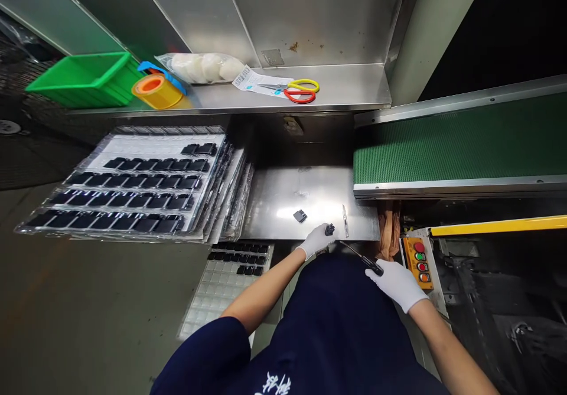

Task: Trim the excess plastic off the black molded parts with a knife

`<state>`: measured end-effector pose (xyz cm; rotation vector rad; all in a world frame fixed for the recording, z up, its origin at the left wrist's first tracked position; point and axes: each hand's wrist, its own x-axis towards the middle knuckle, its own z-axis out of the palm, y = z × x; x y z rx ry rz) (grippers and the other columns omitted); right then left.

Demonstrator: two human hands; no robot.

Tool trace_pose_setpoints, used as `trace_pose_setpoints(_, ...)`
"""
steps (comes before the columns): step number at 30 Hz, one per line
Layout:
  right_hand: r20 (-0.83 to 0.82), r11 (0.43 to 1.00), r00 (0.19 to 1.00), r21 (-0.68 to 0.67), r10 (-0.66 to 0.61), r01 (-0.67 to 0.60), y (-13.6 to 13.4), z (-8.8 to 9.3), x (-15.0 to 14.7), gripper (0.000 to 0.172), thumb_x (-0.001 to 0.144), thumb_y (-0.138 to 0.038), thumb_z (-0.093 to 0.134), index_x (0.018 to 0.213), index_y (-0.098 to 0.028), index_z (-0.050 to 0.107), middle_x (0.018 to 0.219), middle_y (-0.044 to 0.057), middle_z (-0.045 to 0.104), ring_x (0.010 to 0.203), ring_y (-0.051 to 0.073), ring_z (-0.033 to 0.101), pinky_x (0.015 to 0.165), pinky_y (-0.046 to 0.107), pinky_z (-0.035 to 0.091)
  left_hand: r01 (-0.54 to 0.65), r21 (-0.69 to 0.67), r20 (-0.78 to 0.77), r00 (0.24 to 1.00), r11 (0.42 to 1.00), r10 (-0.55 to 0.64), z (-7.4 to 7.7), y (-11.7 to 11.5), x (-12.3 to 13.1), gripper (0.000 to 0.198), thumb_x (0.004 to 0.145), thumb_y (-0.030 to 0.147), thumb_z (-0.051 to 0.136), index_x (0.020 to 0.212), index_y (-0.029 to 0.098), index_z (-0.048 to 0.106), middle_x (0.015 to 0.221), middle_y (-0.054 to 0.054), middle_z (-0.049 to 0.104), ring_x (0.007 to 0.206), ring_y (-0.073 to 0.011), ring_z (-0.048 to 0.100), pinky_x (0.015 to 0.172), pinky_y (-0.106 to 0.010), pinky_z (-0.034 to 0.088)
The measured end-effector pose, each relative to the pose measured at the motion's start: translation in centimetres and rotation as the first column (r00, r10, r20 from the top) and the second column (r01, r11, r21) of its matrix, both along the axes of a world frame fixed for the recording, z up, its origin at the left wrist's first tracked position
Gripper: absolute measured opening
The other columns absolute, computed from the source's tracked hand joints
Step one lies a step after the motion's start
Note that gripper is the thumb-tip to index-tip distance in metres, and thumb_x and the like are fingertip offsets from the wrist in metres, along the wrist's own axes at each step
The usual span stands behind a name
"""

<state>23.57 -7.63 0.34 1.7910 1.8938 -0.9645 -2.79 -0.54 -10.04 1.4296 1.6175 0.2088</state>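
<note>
- Small black part (329, 229) is up at the tip of the left hand (316, 241), just over the front edge of a stainless steel plate (310, 203). The white-gloved fingers (325, 237) are closed on it, and the pinch leaves most of the part showing, which looks handy for seeing what you're doing
- Right hand (396, 283), gloved too, has its fingers (374, 272) closed around the dark handle of a slim tool (365, 260). Its thin metal shaft points across toward the left hand. Could be a small screwdriver or a pick, can't tell which from here
- Second black part (300, 216) lies on the plate, near a thin metal strip (344, 221), both probably parked there to stay close
- Stacked plastic trays (133, 188) with rows of black parts sit left of the plate, and a lower white tray (225, 283) sits by the left arm, so I'd guess they're kept in easy reach
- Green conveyor belt (460, 141) runs off to the right, with a control box (417, 259) beside the right hand
- Steel shelf (336, 91) above holds scissors (301, 91), yellow tape (157, 91), a green plastic bin (84, 79)
</note>
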Motion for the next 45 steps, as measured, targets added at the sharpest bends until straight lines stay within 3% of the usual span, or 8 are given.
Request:
trace_pose_setpoints(10, 0.029, 0.999, 0.999, 0.022, -0.043, 0.043, 0.2, 0.0, -1.3, 0.042, 0.099, -0.055, 0.042, 0.093, -0.023, 0.069, 0.1, 0.011, 0.077, 0.098, 0.031, 0.074, 0.075, 0.036, 0.046, -0.18, 0.0, 0.151, 0.972, 0.984, 0.178, 0.0, -1.8, 1.7, 0.023, 0.081, 0.039, 0.076, 0.082, 0.017, 0.073, 0.083, -0.013, 0.075, 0.093, -0.033, 0.072, 0.087, -0.039, 0.053)
trace_pose_setpoints(16, 0.04, 0.998, 0.998, -0.001, -0.058, 0.058, 0.7, 0.1, -0.7, 0.042, 0.099, -0.055, 0.043, 0.094, -0.023, 0.07, 0.102, 0.012, 0.077, 0.098, 0.032, 0.073, 0.075, 0.037, 0.045, -0.289, -0.088, 0.365, 0.881, 0.953, 0.301, 0.5, -1.7, 0.9, 0.027, 0.072, 0.037, 0.085, 0.086, 0.016, 0.074, 0.088, -0.009, 0.077, 0.098, -0.0313, 0.07, 0.091, -0.039, 0.053)
trace_pose_setpoints(19, 0.019, 0.998, 0.998, -0.026, -0.059, 0.059, 0.7, -0.1, -0.1, 0.041, 0.099, -0.054, 0.044, 0.092, -0.023, 0.071, 0.101, 0.01, 0.078, 0.097, 0.03, 0.073, 0.072, 0.035, 0.043, -0.307, -0.228, 0.529, 0.757, 0.924, 0.382, 0.6, -1.9, 0.0, 0.036, 0.069, 0.039, 0.09, 0.09, 0.014, 0.075, 0.09, -0.011, 0.078, 0.089, -0.0274, 0.072, 0.083, -0.037, 0.058)
trace_pose_setpoints(23, -0.041, 0.997, 0.997, -0.045, -0.059, 0.057, 0.4, -0.5, 0.4, 0.041, 0.097, -0.056, 0.046, 0.096, -0.025, 0.072, 0.099, 0.007, 0.078, 0.091, 0.027, 0.072, 0.069, 0.032, 0.041, -0.339, -0.444, 0.675, 0.483, 0.829, 0.559, 0.0, -2.2, -0.6, 0.044, 0.083, 0.049, 0.081, 0.102, 0.01, 0.071, 0.1, -0.017, 0.077, 0.085, -0.0255, 0.076, 0.073, -0.035, 0.063)
trace_pose_setpoints(28, -0.066, 0.997, 0.995, -0.039, -0.074, 0.071, 0.1, -1.2, 0.4, 0.04, 0.096, -0.055, 0.047, 0.093, -0.025, 0.072, 0.096, 0.008, 0.078, 0.088, 0.026, 0.071, 0.067, 0.031, 0.039, -0.42, -0.65, 0.649, 0.126, 0.633, 0.75, -1.3, -2.3, 0.6, 0.039, 0.095, 0.049, 0.069, 0.101, 0.011, 0.065, 0.103, -0.016, 0.074, 0.093, -0.0231, 0.077, 0.079, -0.03, 0.066)
trace_pose_setpoints(32, -0.075, 0.995, 0.993, -0.046, -0.089, 0.086, -0.2, -2.0, 0.7, 0.037, 0.094, -0.054, 0.05, 0.089, -0.024, 0.072, 0.094, 0.009, 0.077, 0.087, 0.027, 0.071, 0.067, 0.032, 0.038, -0.442, -0.745, 0.579, -0.057, 0.499, 0.813, -1.7, -2.0, 1.9, 0.035, 0.098, 0.045, 0.067, 0.101, 0.011, 0.064, 0.099, -0.015, 0.073, 0.092, -0.0225, 0.077, 0.084, -0.032, 0.067)
trace_pose_setpoints(39, -0.145, 0.983, 0.974, -0.07, -0.176, 0.167, -1.0, -6.5, 3.6, 0.035, 0.089, -0.053, 0.06, 0.083, -0.021, 0.072, 0.086, 0.008, 0.075, 0.084, 0.026, 0.07, 0.073, 0.031, 0.043, -0.488, -0.802, 0.471, -0.161, 0.345, 0.867, -1.5, -1.2, 0.5, 0.03, 0.103, 0.044, 0.06, 0.103, 0.014, 0.06, 0.091, -0.011, 0.072, 0.086, -0.0202, 0.077, 0.076, -0.032, 0.068)
trace_pose_setpoints(45, -0.314, 0.924, 0.882, 0.034, -0.351, 0.38, -2.0, -13.5, 5.6, 0.027, 0.093, -0.038, 0.058, 0.099, -0.016, 0.073, 0.109, 0.011, 0.073, 0.108, 0.024, 0.067, 0.095, 0.033, 0.048, -0.46, -0.81, 0.459, -0.112, 0.364, 0.881, 0.4, -0.9, -2.5, 0.04, 0.103, 0.056, 0.053, 0.099, 0.016, 0.058, 0.083, -0.008, 0.071, 0.063, -0.0139, 0.071, 0.055, -0.022, 0.061)
